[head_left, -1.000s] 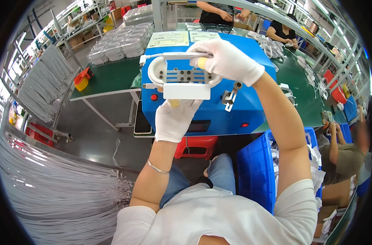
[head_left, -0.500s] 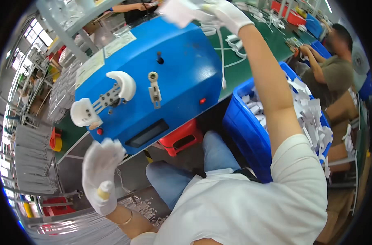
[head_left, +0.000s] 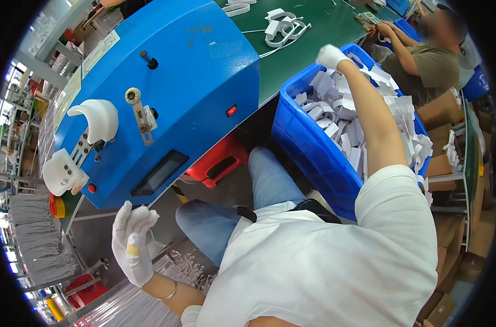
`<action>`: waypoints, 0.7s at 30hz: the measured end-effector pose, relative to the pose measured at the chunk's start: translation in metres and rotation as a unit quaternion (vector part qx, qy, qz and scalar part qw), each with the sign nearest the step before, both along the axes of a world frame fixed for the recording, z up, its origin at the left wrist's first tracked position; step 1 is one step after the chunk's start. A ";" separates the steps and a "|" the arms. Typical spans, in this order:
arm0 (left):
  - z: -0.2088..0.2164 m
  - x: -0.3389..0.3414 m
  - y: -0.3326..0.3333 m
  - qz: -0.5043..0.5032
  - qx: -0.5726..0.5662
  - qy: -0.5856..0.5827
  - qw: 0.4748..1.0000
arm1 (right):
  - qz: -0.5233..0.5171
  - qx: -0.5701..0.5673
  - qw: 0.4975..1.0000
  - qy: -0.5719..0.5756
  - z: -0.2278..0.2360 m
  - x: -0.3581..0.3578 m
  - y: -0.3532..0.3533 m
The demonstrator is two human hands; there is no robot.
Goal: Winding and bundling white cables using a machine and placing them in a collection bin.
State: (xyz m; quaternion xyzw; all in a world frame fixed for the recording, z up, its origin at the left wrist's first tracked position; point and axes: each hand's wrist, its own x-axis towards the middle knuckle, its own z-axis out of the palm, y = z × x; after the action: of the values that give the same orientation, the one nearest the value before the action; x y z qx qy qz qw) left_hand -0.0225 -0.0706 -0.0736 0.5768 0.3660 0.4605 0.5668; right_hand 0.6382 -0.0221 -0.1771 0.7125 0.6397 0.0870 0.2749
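My left hand (head_left: 132, 245), in a white glove with yellow tape on one finger, is raised below the front left corner of a blue machine (head_left: 204, 82). Its fingers are apart and nothing is in them. Two curved white plastic pieces (head_left: 100, 121) sit on a slotted metal bracket on the machine, close to this hand. At the far rim of a blue bin (head_left: 308, 155), my right hand (head_left: 332, 56) is gloved too, its fingers bunched together. Nothing sticks out of it. White paper-like pieces (head_left: 343, 122) fill the bin below it.
Coiled white cables (head_left: 283, 30) lie on the green table (head_left: 308, 46) behind the machine. A red stool (head_left: 218, 163) stands under the table. Bundled cables (head_left: 171, 278) are at lower left. Beyond the bin, another person (head_left: 422, 65) works with both hands at the table.
My right hand has come from above the machine, where it held a white piece, to the bin, without that piece. The view has shifted right. My left hand stays raised and open.
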 end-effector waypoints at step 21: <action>0.010 0.022 0.012 -0.028 -0.025 0.024 0.999 | -0.244 0.689 0.508 0.455 -0.050 -0.018 -0.085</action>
State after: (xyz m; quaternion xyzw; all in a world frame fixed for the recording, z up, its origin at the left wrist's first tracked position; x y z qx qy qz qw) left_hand -0.0008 -0.0590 -0.0632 0.5833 0.3743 0.4216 0.5847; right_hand 0.6200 -0.1075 -0.2272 0.7473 0.2167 0.0939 -0.6211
